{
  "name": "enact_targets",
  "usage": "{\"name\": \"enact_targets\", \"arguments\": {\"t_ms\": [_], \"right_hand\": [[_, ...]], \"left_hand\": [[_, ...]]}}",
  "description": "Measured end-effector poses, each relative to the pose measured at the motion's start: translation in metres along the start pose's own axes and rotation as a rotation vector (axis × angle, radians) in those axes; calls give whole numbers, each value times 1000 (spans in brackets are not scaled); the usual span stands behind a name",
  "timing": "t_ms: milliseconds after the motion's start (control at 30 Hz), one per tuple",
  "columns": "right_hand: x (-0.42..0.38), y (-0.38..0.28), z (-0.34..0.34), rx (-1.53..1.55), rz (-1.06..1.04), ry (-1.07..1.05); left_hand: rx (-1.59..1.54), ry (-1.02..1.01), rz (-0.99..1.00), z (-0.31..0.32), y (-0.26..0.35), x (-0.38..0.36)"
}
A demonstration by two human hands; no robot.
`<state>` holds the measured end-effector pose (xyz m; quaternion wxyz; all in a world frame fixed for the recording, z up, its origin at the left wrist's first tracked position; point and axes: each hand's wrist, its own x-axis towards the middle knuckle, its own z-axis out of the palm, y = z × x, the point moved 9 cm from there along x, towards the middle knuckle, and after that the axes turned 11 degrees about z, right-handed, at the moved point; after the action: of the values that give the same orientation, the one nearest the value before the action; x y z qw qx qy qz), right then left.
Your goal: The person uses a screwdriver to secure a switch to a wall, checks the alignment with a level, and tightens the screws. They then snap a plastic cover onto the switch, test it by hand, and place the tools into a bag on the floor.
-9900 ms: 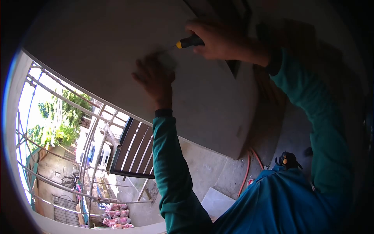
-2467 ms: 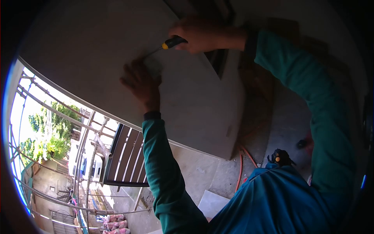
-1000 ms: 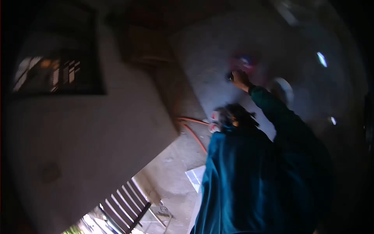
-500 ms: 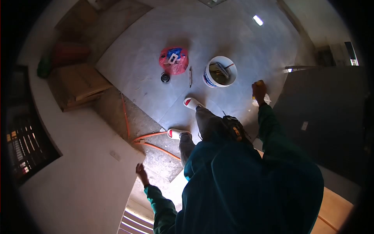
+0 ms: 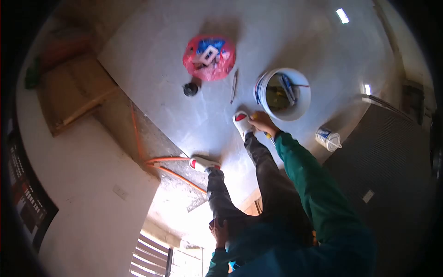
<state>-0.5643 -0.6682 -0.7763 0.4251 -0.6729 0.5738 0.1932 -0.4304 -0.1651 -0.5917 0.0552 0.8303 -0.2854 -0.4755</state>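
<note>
My right hand [image 5: 264, 123] is closed around a yellow-handled tool [image 5: 268, 135], with yellow showing at both sides of the fist and a thin shaft towards the sleeve. It is just below the white bucket [image 5: 300, 108], which has dark tools and murky contents inside, and overlaps my slipper in this view. My left hand [image 5: 219, 230] hangs at my thigh, fingers apart and holding nothing. A pink plastic bag [image 5: 217, 72] with a white rectangular frame and blue items lies ahead. Between bag and bucket is a slim, pen-like tool [image 5: 234, 87].
A black round object [image 5: 190, 89] sits by the bag. At right, a small white tub [image 5: 328, 140] stands beside a dark panel [image 5: 383, 157]. Orange conduit [image 5: 177, 176] runs across the rough floor at left, near a cardboard stack [image 5: 76, 90] and a wall corner.
My right hand has moved left from beside the small tub to below the bucket, still gripping the yellow-handled tool. My left hand has come in from the wall to my thigh. The view has shifted.
</note>
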Motion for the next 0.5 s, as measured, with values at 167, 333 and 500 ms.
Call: {"name": "enact_targets", "arguments": {"t_ms": [167, 333, 500], "right_hand": [[143, 14, 86, -173, -250, 70], [202, 13, 108, 164, 105, -272], [253, 51, 152, 227, 278, -185]], "left_hand": [[29, 8, -252, 19, 61, -2], [67, 36, -336, 38, 83, -5], [-13, 57, -408, 51, 93, -9]]}}
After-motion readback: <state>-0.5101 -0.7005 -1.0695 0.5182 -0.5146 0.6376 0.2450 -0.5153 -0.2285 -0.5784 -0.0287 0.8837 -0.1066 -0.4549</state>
